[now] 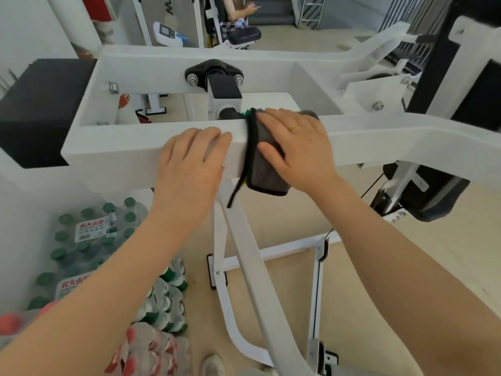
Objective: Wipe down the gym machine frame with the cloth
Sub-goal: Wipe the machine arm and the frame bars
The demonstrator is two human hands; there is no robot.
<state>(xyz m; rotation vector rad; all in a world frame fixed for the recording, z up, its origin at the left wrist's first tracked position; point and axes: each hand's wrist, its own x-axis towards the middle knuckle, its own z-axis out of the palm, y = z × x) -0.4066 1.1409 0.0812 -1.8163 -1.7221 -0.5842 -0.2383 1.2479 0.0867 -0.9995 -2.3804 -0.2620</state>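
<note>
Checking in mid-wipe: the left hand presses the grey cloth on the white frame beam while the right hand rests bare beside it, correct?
Not quite: the hands are swapped. The head view shows the right hand pressing the grey cloth on the white frame beam, while the left hand rests bare beside it.

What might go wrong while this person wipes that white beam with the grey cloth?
The grey cloth with black trim has a loose black edge hanging below the white metal frame beam; it might snag. The right hand presses the cloth close to the black pivot with bolts, so fingers could get pinched there. The left hand rests on the beam, perhaps smudging it.
</note>
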